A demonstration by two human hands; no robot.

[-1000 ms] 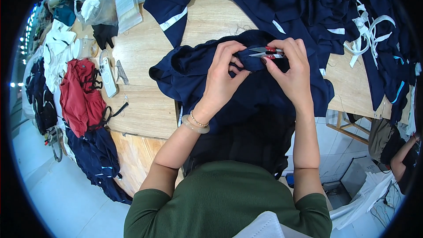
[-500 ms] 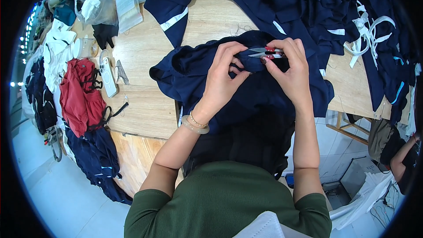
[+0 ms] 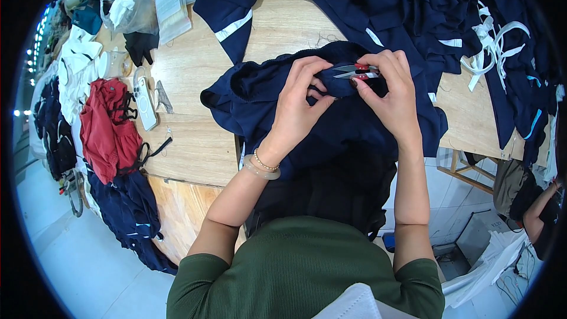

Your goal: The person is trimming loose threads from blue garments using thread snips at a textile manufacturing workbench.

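Across the near edge of the wooden table (image 3: 195,147) lies a navy garment (image 3: 331,124), pinched by the left hand (image 3: 298,97), seemingly for steadiness; the right hand (image 3: 394,91) grasps red-handled snips (image 3: 359,75), apparently for control

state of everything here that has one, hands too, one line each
left hand: closed, gripping navy garment
right hand: closed around snips
snips: blades parted
navy garment: bunched, unfolded
phone: lying back side up
red garment: crumpled
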